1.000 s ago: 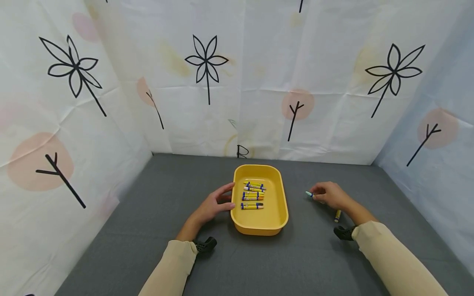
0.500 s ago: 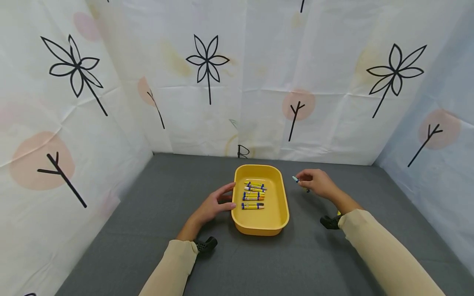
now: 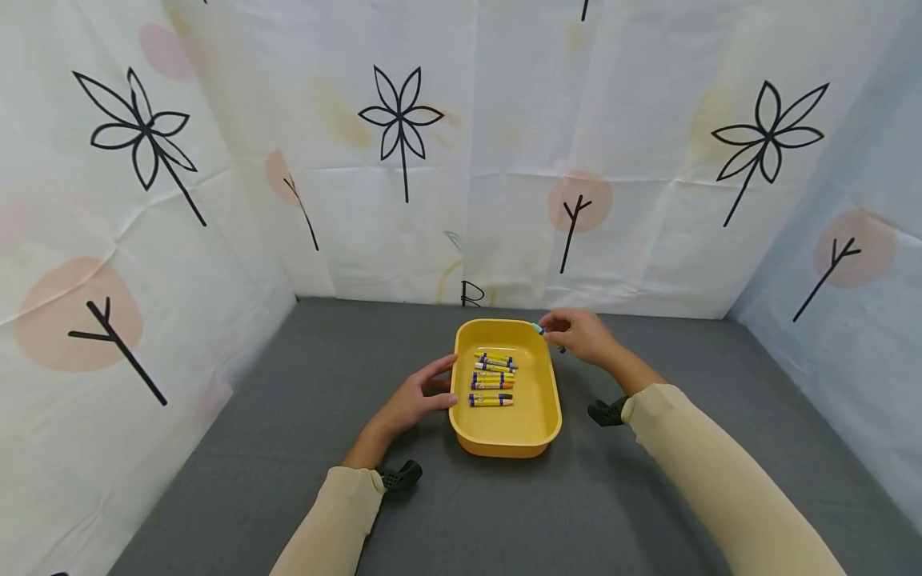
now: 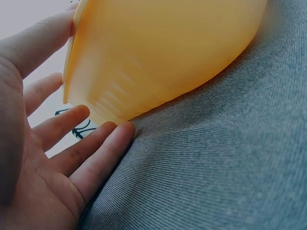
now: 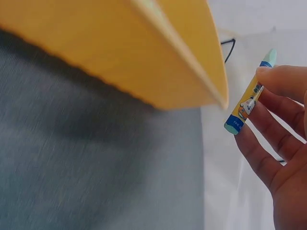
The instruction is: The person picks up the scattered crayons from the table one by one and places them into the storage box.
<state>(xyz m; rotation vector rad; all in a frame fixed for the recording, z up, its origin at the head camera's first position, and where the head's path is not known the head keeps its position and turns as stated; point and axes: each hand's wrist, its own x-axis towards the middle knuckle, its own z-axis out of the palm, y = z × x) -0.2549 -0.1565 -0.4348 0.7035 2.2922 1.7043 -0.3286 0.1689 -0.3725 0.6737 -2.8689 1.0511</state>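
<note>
A mint-green crayon (image 5: 248, 101) in a yellow and blue wrapper is pinched between the thumb and fingers of my right hand (image 3: 587, 342). That hand is at the far right corner of the yellow tray (image 3: 536, 400), with the crayon's tip at the rim. Several crayons (image 3: 493, 386) lie crosswise inside the tray, toward its left side. My left hand (image 3: 409, 404) rests against the tray's left side. In the left wrist view its thumb touches the rim and its fingers (image 4: 103, 163) are spread loosely along the outer wall.
The tray stands on a dark grey cloth-covered table (image 3: 346, 360). White fabric (image 3: 497, 240) with flower and tree drawings hangs behind and on both sides. My right sleeve (image 3: 720, 464) spans the table's right part.
My right hand has carried the mint-green crayon left and away from me, from the table's right side to the tray's rim. A crayon on the table has gone from sight behind the right arm.
</note>
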